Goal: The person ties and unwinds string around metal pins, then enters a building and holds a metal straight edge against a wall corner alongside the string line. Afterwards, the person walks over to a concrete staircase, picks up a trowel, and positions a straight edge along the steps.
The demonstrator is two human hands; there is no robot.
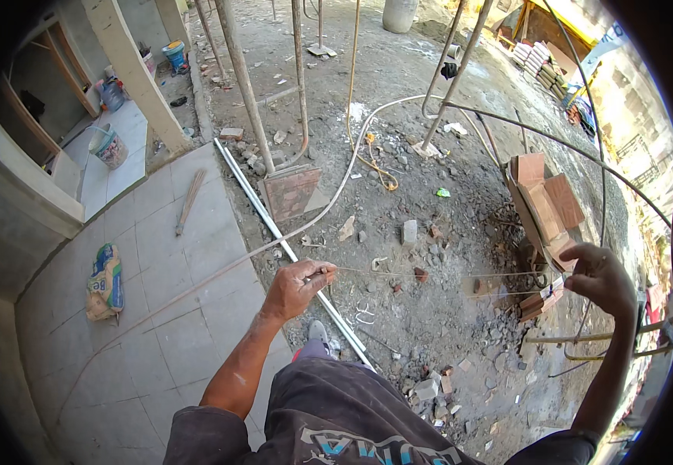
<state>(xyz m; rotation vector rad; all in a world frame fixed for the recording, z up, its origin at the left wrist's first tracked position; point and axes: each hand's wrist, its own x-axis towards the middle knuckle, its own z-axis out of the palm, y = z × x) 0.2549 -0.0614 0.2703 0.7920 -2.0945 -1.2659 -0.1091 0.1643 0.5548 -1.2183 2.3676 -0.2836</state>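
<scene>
A thin, pale string point(398, 273) runs nearly straight across in front of me, above the rubble ground. My left hand point(298, 288) is closed, pinching the string's left end between thumb and fingers. Far to the right, my right hand point(606, 283) is raised with its fingers curled, and the string runs up to them. How it sits in those fingers is hard to see. A second thin line shows just below it, near the right hand. Close to that hand stands an opened cardboard box point(542, 205), its flaps up.
Grey floor tiles point(189, 310) lie at left with a cement bag point(105, 283) and a bundle of thin sticks point(190, 203). White pipes point(259, 209) lie along the tile edge. A long hose point(333, 198) crosses the ground. Metal poles point(247, 93), rubble and a bucket point(108, 147) stand beyond.
</scene>
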